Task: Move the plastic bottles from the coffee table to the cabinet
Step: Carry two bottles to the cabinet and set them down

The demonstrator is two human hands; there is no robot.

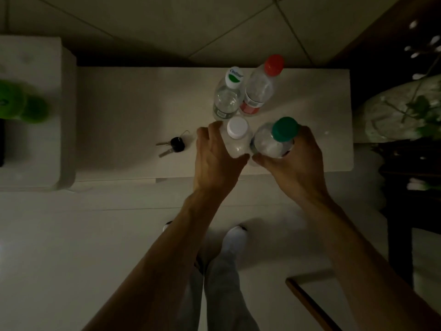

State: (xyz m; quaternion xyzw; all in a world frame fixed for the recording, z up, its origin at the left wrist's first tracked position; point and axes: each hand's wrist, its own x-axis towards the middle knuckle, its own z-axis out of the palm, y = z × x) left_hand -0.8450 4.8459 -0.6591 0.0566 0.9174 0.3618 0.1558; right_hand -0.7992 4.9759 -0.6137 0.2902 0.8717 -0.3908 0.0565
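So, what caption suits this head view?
Left hand grips white-capped plastic bottle, right hand green-capped plastic bottle, at white table.

A bunch of keys [172, 145] with a black fob lies left of centre. At the left edge, a blurred green thing [22, 103] sits on a white block [35, 139]. A leafy plant [424, 111] fills the right edge, and pale floor tiles [167, 25] run along the top.

The bottles [226, 101] are clear, glossy plastic with smooth plastic caps [236, 127]. The worktop [143, 103] looks matt, smooth, white. The keys [176, 144] are shiny metal with black plastic heads. The trousers [222, 283] are matt grey cloth.
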